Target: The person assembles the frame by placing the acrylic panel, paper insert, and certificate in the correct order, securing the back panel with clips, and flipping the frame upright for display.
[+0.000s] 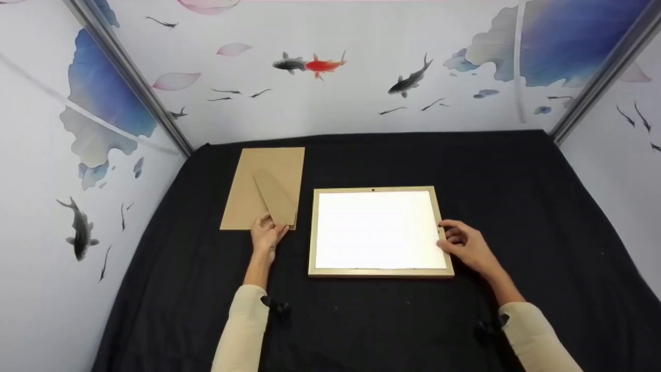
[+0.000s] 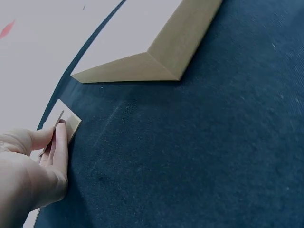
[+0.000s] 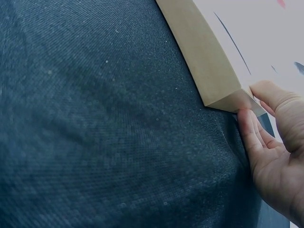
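A brown picture-frame backing board (image 1: 240,191) lies on the black cloth at the left, with a tapered stand leg (image 1: 281,206) on its face. My left hand (image 1: 266,237) is at the board's near edge and pinches the wide lower end of the leg between thumb and fingers. In the left wrist view, the leg shows edge-on between thumb and fingertips. To the right, a wooden frame (image 1: 382,273) surrounds a brightly lit white panel (image 1: 379,230). My right hand (image 1: 470,248) grips the frame's right side, thumb on top and fingers against the outer edge.
Black cloth (image 1: 361,325) covers the table under everything. White walls (image 1: 361,31) painted with fish and petals stand behind and on both sides, joined by grey metal posts (image 1: 139,77). A strip of cloth separates the board from the frame.
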`<state>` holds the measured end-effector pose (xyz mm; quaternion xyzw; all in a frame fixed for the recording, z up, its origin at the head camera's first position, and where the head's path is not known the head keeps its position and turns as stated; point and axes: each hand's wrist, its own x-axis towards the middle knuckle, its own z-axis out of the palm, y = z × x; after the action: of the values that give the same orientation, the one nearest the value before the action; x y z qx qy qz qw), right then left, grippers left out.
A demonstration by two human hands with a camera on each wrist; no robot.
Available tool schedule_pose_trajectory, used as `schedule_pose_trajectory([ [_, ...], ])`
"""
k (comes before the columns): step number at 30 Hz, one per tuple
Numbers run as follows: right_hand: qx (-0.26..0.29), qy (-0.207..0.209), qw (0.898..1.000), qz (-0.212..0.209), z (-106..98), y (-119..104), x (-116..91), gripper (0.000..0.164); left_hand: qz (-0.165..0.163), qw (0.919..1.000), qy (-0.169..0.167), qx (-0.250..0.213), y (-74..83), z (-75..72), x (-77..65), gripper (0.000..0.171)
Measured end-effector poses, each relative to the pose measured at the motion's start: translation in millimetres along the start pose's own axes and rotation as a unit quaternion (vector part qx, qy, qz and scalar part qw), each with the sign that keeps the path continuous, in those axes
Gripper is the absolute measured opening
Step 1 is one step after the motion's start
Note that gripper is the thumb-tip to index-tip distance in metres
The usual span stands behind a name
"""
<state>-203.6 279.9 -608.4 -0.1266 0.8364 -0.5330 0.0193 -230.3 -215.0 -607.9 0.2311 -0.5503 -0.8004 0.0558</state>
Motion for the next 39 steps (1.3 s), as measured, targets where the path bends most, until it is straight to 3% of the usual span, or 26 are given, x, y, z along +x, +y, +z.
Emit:
schedule_pose_trajectory([
  [3,0.000,-0.001,1.000,-0.005,-1.3,-19.4,-2.3,0.047,-0.011,0.9999,-0.001,-0.010,2.2,0.4,0.8,0.060],
  [6,-0.001,0.000,1.000,-0.008,-0.7,-25.5,-3.3,0.046,-0.019,0.9997,0.001,-0.017,3.0,-0.1,0.1,0.061],
  [11,-0.003,0.005,1.000,-0.012,2.4,2.5,-1.1,0.048,-0.026,0.9992,0.003,-0.029,2.1,-4.1,-3.8,0.061],
  [24,0.010,-0.001,1.000,-0.005,-0.8,7.8,1.1,0.050,-0.031,0.9989,-0.011,-0.033,9.0,-19.9,-11.7,0.063],
  [32,0.008,0.000,1.000,-0.006,-1.4,9.0,0.4,0.049,-0.007,0.9989,-0.034,-0.030,11.1,-24.6,-18.1,0.054],
  [39,-0.003,0.003,1.000,0.000,-0.6,7.7,-0.1,0.048,0.033,0.9977,-0.058,-0.013,16.1,-29.3,-21.7,0.054],
])
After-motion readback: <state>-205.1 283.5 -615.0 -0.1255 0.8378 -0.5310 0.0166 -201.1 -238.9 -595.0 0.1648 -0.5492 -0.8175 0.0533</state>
